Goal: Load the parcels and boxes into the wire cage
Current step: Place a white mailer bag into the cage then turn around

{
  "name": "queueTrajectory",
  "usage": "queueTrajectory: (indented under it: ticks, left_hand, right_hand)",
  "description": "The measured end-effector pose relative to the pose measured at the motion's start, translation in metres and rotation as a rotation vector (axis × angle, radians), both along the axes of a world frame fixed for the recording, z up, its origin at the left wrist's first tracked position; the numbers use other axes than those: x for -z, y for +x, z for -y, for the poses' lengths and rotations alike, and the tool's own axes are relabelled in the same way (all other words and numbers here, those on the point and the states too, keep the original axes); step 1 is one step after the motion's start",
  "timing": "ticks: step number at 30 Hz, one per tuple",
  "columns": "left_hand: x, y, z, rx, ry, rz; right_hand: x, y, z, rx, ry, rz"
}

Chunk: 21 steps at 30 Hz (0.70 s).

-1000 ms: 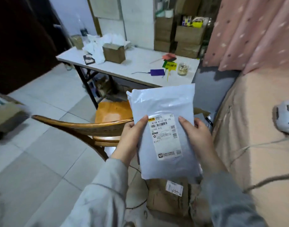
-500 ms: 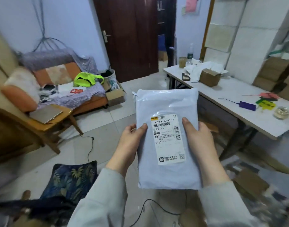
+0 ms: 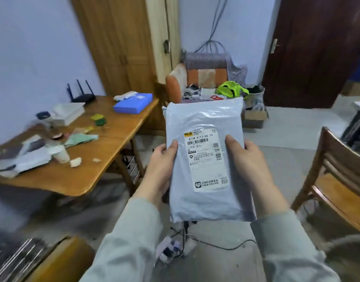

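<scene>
room: big wooden counter [image 3: 105, 143] on my left, cluttered with a blue flat box [image 3: 133, 103], a black router [image 3: 81, 96], papers and scraps; a wooden chair [image 3: 342, 180] on my right; a dark door [image 3: 317, 49] far right.
floor: pale tiles, a power strip [image 3: 171, 248] with tangled black cables right under me.
since half a sec ago: I've swung left. The white table with the cardboard box is nearly out of view, the orange cushioned seat [image 3: 197, 78] sits dead ahead now, and my grip is unchanged.
parcel [image 3: 203, 159]: soft grey plastic mailer, glossy and crinkled, flat rectangle with a white shipping label, held upright in mid-air.
hands: left hand [image 3: 160, 169] and right hand [image 3: 248, 167] each grip a side edge, thumbs on the front.
</scene>
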<state>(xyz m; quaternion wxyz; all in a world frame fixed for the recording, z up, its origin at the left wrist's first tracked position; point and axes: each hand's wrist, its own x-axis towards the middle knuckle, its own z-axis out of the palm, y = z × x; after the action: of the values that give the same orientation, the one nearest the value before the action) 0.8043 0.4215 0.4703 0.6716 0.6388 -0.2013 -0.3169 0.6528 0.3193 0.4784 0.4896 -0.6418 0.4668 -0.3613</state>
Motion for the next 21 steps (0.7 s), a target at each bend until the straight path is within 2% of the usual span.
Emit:
queueTrajectory:
  ticks: [7,11,16,21]
  left_hand:
    - [-0.017,0.069,-0.239,-0.318,-0.002,-0.037]
    - [-0.015,0.1,-0.372,-0.586,0.008,-0.037]
    - [0.005,0.115,-0.495,-0.84,0.039,-0.064]
    - [0.027,0.122,-0.573,-1.039,0.038,-0.129]
  right_hand:
    - [-0.007,0.113,-0.19,-0.358,-0.017,-0.024]
    - [-0.003,0.177,-0.299,-0.613,-0.015,-0.037]
    - [0.006,0.239,-0.398,-0.911,-0.038,-0.13]
    - [0.023,0.288,-0.464,-1.193,-0.038,-0.2]
